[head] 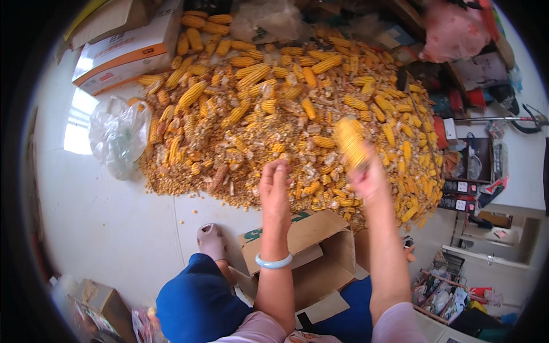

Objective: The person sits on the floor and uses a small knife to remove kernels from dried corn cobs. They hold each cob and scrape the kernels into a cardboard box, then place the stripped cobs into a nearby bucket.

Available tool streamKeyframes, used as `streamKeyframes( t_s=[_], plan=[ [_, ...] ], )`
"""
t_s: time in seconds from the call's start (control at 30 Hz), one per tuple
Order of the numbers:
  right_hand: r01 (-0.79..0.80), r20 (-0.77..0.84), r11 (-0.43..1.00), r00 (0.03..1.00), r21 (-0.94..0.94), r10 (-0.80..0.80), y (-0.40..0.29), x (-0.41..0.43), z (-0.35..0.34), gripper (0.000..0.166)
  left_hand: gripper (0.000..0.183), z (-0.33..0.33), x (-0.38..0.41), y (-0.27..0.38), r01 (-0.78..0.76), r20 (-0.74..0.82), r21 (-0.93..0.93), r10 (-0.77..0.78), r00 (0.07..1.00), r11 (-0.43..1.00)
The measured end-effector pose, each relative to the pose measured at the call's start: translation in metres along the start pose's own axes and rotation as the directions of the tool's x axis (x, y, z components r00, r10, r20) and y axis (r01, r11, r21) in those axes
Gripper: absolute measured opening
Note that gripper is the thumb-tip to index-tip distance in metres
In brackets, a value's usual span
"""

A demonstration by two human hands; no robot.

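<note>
My right hand (367, 176) grips a yellow ear of corn (351, 139) by its lower end, with the ear pointing up and slightly left; both are blurred. My left hand (275, 178) hovers in front of the pile with its fingers curled. Whether anything lies inside those fingers is hidden. A wide pile of corn ears (253, 77), loose kernels and broken cobs spreads on the floor before me. Between my legs stands an open cardboard box (300, 240), its mouth turned partly towards me.
A clear plastic bag (120, 135) lies at the pile's left edge, below a white and orange carton (124, 60). Boxes and a pink bag (456, 32) crowd the right side. A rack of oddments (441, 296) is at lower right. My clog (211, 241) rests on the pale floor (128, 218).
</note>
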State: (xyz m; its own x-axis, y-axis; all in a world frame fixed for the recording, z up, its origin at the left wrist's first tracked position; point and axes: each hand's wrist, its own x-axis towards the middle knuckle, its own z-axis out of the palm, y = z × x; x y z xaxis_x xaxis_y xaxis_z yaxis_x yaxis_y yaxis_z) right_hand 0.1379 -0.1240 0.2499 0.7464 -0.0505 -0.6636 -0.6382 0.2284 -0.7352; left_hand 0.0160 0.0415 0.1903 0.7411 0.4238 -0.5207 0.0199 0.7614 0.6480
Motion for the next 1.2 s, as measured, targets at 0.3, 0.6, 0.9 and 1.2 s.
streamKeyframes(
  t_s=[0.3,0.6,0.9,1.2],
  plan=[
    [0.459,0.040,0.864,0.886,-0.208,-0.461,-0.042,0.036,0.031,0.019,0.022,-0.009,0.027,-0.013,-0.098,-0.001,0.281,0.102,0.995,0.955],
    [0.259,0.142,0.919,0.964,-0.298,-0.225,0.077,-0.020,-0.001,0.018,0.038,-0.038,0.197,0.021,-0.245,0.085,0.861,0.348,0.934,0.446],
    [0.147,0.115,0.925,0.987,-0.349,-0.113,0.085,-0.042,-0.021,0.018,0.053,-0.041,0.325,-0.027,-0.383,0.428,0.881,0.125,0.895,-0.277],
    [0.063,0.069,0.938,0.997,-0.342,-0.041,0.092,-0.044,-0.040,0.021,0.070,0.015,0.357,-0.012,-0.301,0.249,0.897,-0.192,0.949,-0.323]
  ],
)
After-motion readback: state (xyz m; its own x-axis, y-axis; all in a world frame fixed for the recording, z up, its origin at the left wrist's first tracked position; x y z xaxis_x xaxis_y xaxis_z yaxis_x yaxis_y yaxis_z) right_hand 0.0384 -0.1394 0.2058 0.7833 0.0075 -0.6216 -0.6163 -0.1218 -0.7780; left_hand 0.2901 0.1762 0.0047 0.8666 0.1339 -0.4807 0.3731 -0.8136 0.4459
